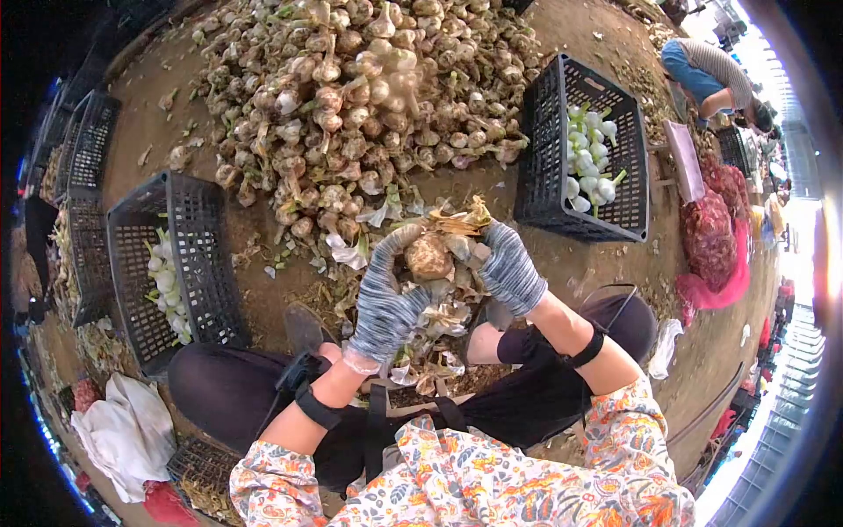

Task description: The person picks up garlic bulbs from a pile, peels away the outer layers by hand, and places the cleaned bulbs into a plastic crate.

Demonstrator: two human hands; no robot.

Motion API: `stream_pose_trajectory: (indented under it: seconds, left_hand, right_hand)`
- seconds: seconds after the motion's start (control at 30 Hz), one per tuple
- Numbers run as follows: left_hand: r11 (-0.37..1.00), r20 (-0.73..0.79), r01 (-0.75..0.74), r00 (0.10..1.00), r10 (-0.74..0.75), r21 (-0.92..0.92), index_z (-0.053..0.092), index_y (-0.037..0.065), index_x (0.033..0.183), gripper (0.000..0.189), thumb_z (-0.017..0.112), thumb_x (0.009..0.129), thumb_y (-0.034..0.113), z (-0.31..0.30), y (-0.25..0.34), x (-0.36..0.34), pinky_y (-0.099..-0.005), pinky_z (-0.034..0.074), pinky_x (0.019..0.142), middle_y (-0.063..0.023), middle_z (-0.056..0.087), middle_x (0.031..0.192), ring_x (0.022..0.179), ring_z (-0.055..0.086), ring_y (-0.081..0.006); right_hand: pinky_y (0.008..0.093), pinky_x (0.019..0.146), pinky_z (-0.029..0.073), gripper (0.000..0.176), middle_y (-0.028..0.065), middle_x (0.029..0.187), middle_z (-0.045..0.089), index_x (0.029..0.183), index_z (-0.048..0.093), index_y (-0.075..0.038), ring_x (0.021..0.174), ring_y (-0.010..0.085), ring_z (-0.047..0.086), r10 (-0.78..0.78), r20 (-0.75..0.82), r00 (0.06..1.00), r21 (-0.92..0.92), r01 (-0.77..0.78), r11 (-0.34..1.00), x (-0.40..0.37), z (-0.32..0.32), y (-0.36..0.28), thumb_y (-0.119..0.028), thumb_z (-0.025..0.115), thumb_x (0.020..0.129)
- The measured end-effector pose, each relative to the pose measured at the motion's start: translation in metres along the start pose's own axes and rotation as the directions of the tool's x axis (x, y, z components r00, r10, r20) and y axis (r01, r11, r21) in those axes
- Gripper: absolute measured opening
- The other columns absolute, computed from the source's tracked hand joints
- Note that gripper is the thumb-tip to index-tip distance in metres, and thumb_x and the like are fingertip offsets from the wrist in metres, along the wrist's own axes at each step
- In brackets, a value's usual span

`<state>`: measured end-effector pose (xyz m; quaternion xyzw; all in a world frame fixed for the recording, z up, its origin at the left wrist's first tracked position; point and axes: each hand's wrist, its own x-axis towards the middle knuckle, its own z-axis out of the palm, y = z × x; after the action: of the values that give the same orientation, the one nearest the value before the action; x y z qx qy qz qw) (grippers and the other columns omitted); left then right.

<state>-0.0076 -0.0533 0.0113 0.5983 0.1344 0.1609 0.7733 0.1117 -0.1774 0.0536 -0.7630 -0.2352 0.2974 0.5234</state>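
Note:
My left hand (pixel 385 294), in a grey striped glove, cups a dirt-covered garlic bulb (pixel 428 256) from the left. My right hand (pixel 507 268), in the same kind of glove, grips the bulb's other side, where dry yellowish skins (pixel 461 218) stick out. Both hands hold it above my lap, over a heap of peeled husks (pixel 439 338). A big pile of unpeeled garlic bulbs (pixel 351 97) lies on the ground just beyond my hands.
A black crate (pixel 584 149) with several cleaned white bulbs stands at the right, another black crate (pixel 167 263) with some at the left. Stacked crates (pixel 83 176) sit far left. Red mesh sacks (pixel 711 228) and a crouching person (pixel 707 75) are at the upper right.

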Motion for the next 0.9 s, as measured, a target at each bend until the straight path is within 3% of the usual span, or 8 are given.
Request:
stream_pose_trajectory:
  seconds: [0.23, 0.3, 0.43, 0.5, 0.53, 0.67, 0.73, 0.9]
  left_hand:
    - [0.931, 0.088, 0.216, 0.976, -0.198, -0.293, 0.040, 0.004, 0.122, 0.065, 0.073, 0.068, 0.016, -0.002, 0.029, 0.012, -0.0316, 0.045, 0.088, -0.0089, 0.049, 0.116, 0.106, 0.049, -0.0196]
    - [0.932, 0.077, 0.224, 0.974, -0.211, -0.284, 0.043, 0.004, 0.120, 0.058, 0.068, 0.073, 0.028, -0.003, 0.027, 0.013, -0.0288, 0.047, 0.082, -0.0081, 0.051, 0.112, 0.101, 0.051, -0.0171]
    - [0.460, 0.101, 0.488, 0.759, -0.643, -0.742, 0.052, 0.005, 0.109, 0.045, 0.050, 0.084, 0.043, -0.017, 0.018, 0.016, -0.0286, 0.052, 0.067, -0.0078, 0.059, 0.096, 0.080, 0.060, -0.0153]
    - [0.133, 0.743, 0.815, 0.571, -0.348, -0.564, 0.058, 0.006, 0.094, 0.043, 0.043, 0.086, 0.045, -0.034, 0.019, 0.036, -0.0268, 0.049, 0.046, -0.0069, 0.061, 0.074, 0.056, 0.059, -0.0157]
    - [0.139, 0.249, 0.784, 0.353, -0.902, -0.606, 0.058, 0.008, 0.078, 0.047, 0.037, 0.086, 0.049, -0.024, 0.019, 0.030, -0.0262, 0.036, 0.028, -0.0046, 0.053, 0.051, 0.032, 0.045, -0.0153]
    - [0.228, 0.600, 0.878, 0.458, -0.656, -0.421, 0.057, 0.009, 0.087, 0.052, 0.036, 0.085, 0.055, -0.042, -0.011, 0.026, -0.0289, 0.041, 0.034, -0.0051, 0.057, 0.065, 0.047, 0.054, -0.0178]
    - [0.437, 0.089, 0.622, 0.633, -0.769, -0.649, 0.057, 0.009, 0.096, 0.053, 0.045, 0.081, 0.058, -0.012, 0.004, 0.029, -0.0268, 0.049, 0.050, -0.0078, 0.059, 0.079, 0.063, 0.058, -0.0171]
    - [0.738, -0.028, 0.464, 0.838, -0.546, -0.490, 0.055, 0.010, 0.103, 0.053, 0.049, 0.080, 0.057, -0.011, 0.003, 0.019, -0.0243, 0.050, 0.059, -0.0037, 0.060, 0.089, 0.073, 0.058, -0.0127]
  right_hand:
    - [0.0315, 0.072, 0.047, 0.031, 0.0170, 0.088, 0.062, 0.104, 0.053, 0.004, 0.079, 0.0224, 0.060, -0.295, 0.055, 0.954, -0.067, 0.299, 0.952, 0.008, -0.016, 0.009, -0.008, 0.056, 0.077]
    - [0.0306, 0.068, 0.047, 0.029, 0.0149, 0.083, 0.063, 0.102, 0.056, 0.003, 0.071, 0.0205, 0.058, 0.108, 0.140, 0.984, 0.016, -0.111, 0.994, 0.006, -0.017, -0.002, -0.007, 0.058, 0.074]
    - [0.0294, 0.065, 0.047, 0.029, 0.0126, 0.078, 0.062, 0.100, 0.058, 0.001, 0.064, 0.0161, 0.053, -0.076, 0.214, 0.974, 0.000, 0.078, 0.997, 0.000, -0.010, 0.006, -0.006, 0.059, 0.072]
    - [0.0287, 0.063, 0.046, 0.028, 0.0114, 0.073, 0.061, 0.099, 0.058, -0.001, 0.063, 0.0137, 0.051, 0.064, 0.301, 0.952, 0.023, -0.075, 0.997, -0.005, -0.002, 0.008, -0.006, 0.058, 0.071]
    - [0.0281, 0.069, 0.047, 0.031, 0.0103, 0.082, 0.062, 0.102, 0.056, 0.000, 0.073, 0.0131, 0.055, 0.060, 0.363, 0.930, -0.109, -0.022, 0.994, -0.004, -0.003, 0.010, -0.006, 0.059, 0.072]
    - [0.0287, 0.083, 0.043, 0.040, 0.0094, 0.105, 0.057, 0.113, 0.048, 0.001, 0.093, 0.0144, 0.054, -0.035, 0.272, 0.962, 0.112, 0.004, 0.994, -0.003, 0.000, 0.017, -0.011, 0.063, 0.077]
    - [0.0290, 0.084, 0.043, 0.041, 0.0100, 0.104, 0.057, 0.114, 0.048, 0.001, 0.094, 0.0144, 0.053, -0.061, 0.239, 0.969, 0.095, 0.039, 0.995, -0.003, 0.000, 0.029, -0.011, 0.062, 0.078]
    - [0.0283, 0.085, 0.042, 0.034, 0.0085, 0.105, 0.057, 0.110, 0.052, 0.001, 0.095, 0.0146, 0.053, 0.027, 0.358, 0.934, 0.092, -0.064, 0.994, 0.004, -0.010, 0.012, -0.010, 0.056, 0.078]
